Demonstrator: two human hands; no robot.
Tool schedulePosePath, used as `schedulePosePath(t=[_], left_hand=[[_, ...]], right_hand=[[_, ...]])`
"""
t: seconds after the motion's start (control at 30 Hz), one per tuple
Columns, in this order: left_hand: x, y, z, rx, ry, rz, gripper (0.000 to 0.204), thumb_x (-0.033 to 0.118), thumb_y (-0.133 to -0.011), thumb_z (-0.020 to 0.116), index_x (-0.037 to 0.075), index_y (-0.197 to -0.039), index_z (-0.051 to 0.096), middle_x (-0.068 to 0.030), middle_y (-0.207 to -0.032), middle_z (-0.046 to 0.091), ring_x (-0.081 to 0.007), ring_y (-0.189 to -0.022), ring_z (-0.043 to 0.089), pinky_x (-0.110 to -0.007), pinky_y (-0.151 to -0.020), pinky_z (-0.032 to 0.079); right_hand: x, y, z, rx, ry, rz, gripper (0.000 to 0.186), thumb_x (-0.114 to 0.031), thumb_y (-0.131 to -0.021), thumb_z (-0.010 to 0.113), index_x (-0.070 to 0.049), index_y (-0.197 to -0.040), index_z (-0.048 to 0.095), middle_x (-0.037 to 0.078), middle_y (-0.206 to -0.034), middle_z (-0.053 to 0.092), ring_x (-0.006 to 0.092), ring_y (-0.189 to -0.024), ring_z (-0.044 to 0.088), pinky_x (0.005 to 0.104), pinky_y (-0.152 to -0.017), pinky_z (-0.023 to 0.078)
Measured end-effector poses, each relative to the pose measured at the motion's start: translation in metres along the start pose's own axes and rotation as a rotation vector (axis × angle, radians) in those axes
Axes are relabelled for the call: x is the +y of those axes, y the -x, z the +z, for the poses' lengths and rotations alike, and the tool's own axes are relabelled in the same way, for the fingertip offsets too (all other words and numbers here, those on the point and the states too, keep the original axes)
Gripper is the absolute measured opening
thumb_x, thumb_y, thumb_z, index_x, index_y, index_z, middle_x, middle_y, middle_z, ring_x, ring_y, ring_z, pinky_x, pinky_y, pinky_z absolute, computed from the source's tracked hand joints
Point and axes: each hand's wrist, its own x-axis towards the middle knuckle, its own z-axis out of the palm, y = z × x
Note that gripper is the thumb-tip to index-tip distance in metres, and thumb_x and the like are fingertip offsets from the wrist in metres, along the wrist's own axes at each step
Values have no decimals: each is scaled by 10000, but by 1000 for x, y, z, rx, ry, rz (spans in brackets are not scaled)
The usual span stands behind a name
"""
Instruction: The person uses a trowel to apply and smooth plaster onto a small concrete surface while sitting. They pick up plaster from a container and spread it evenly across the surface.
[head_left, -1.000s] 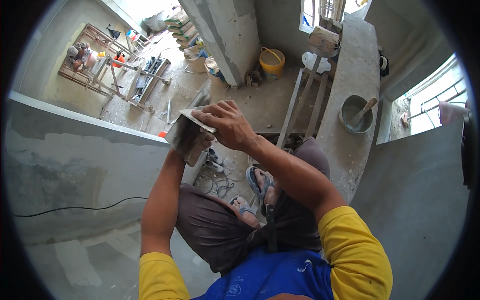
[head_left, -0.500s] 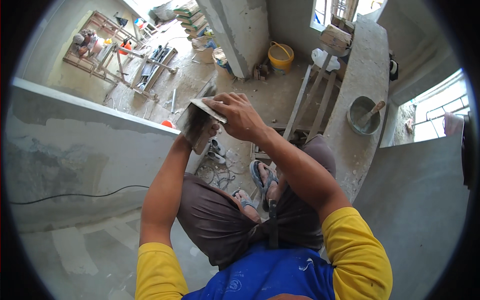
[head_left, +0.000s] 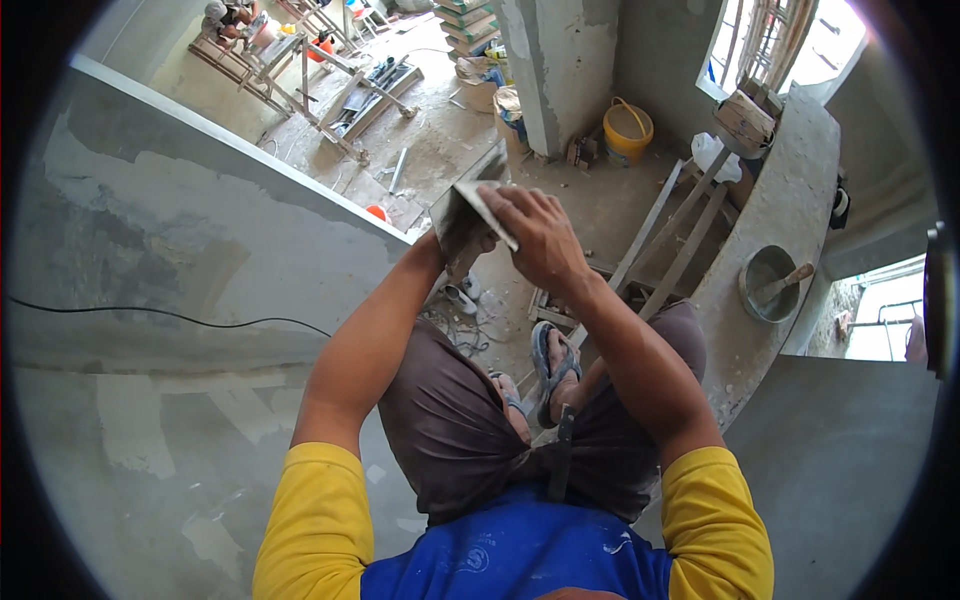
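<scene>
My right hand grips a pale, flat, straight-edged plate, fingers over its top edge. It is pressed against or just over the grey blade of a plastering trowel. My left hand is closed around the trowel from below; its fingers are mostly hidden behind the plate and blade. Both tools are held up in front of me, above my knees. To the right, a round bucket of grey mix stands on a plank, with a wooden-handled tool in it.
A low plastered wall runs along my left, with a black cable across it. A yellow bucket, leaning timbers and a carton are ahead. Beyond the wall, another person is near wooden scaffolding.
My view has swung left, so the room sits further right and lower in the picture. Both hands still hold the plate and trowel together, the dark blade now less blurred.
</scene>
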Motion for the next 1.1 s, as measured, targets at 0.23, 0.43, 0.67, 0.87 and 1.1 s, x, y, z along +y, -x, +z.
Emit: schedulePosePath(t=[0.23, 0.43, 0.67, 0.87, 1.1], left_hand=[[-8, -2, -20, -87, -618, 646, 310, 242, -948, 586, 113, -1222, 522, -71, -1074, 593, -139, -808, 611, -267, -622, 517], [-5, 1, -17, -19, -895, 891, 346, 228, -945, 589, 105, -1258, 510, -74, -1108, 591, -155, -902, 615, -276, -700, 529], [-6, 3, -33, -126, -631, 681, 383, 233, -966, 564, 90, -1311, 483, -91, -1152, 594, -213, -1059, 604, -297, -852, 521], [-9, -7, -34, 7, -1003, 638, 567, 254, -861, 672, 110, -1355, 435, -101, -1232, 546, -241, -1165, 541, -342, -970, 449], [-5, 2, -23, -59, -892, 597, 513, 245, -926, 599, 112, -1380, 402, -92, -1241, 530, -186, -1076, 571, -320, -842, 516]], right_hand=[[-22, 0, 9, 24, -69, -135, 546, -80, -833, 613, -149, -1366, 517, 86, -1241, 585, 272, -1106, 559, 418, -979, 404], [-7, -12, -6, 123, -34, 74, 484, -47, -844, 598, -122, -1320, 559, 86, -1250, 588, 274, -1076, 549, 410, -942, 397], [-14, -8, 2, 109, -72, -30, 552, 25, -785, 572, -125, -1317, 562, 71, -1246, 588, 273, -1066, 548, 400, -948, 385], [-4, -5, 3, 177, -47, 112, 525, -43, -812, 584, -148, -1326, 558, 71, -1222, 590, 270, -1061, 548, 406, -951, 371], [4, -3, -3, 145, -36, 59, 526, -64, -808, 603, -133, -1327, 546, 88, -1201, 588, 274, -1053, 552, 410, -946, 361]])
